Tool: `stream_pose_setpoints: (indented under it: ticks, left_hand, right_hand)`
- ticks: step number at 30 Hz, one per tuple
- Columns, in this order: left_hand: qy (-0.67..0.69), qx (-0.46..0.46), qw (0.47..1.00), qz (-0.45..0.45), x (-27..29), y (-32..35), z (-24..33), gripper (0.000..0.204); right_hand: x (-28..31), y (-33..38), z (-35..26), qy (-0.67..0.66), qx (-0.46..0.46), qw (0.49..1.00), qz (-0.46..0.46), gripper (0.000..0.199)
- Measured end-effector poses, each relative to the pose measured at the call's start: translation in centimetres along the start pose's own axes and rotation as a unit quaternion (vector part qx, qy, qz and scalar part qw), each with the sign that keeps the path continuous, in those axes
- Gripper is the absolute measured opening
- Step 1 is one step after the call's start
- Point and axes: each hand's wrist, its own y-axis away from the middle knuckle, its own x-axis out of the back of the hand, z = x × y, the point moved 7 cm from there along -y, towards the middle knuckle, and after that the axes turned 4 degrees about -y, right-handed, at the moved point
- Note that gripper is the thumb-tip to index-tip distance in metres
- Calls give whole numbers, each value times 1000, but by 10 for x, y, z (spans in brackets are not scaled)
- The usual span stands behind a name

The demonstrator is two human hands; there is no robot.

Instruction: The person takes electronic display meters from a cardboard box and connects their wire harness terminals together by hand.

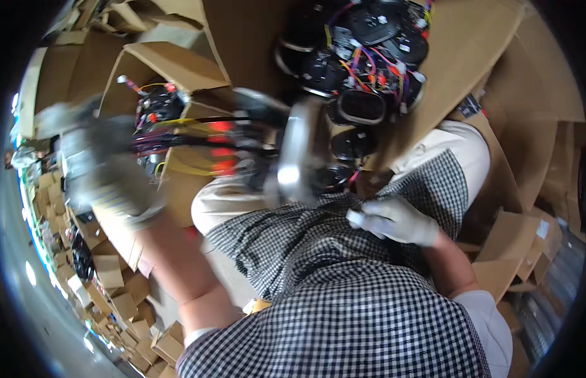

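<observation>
From here: worker's left gloved hand (pixel 107 167), left of the big box (pixel 472 57), blurred, clamped on wires (pixel 186 140). Small box (pixel 179 66) also left of it. Silver-rimmed part (pixel 297 151) at wire ends, big box's near side. Right gloved hand (pixel 400 220) apart, worker's side; can't tell if gripping.

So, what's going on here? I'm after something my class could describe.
Someone in a checked apron is handling wired parts. The gloved left hand, motion-blurred, appears to grip a bundle of wires, with a silver-rimmed part toward the other end. The gloved right hand is over the apron; whether it holds anything is unclear. Ahead, a large cardboard box contains more black parts, and a smaller box at left contains similar ones.
</observation>
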Motion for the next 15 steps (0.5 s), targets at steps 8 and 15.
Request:
stream_pose_setpoints:
  ticks: [8, 15]
  left_hand:
    - [-1, 117, 992, -48, 109, -79, -38, 30]
    - [12, 288, 953, -96, 110, -44, -78, 30]
  right_hand:
    - [13, -68, 54, 446, -100, 884, 98, 28]
    - [33, -113, 147, 487, -214, 845, 55, 28]
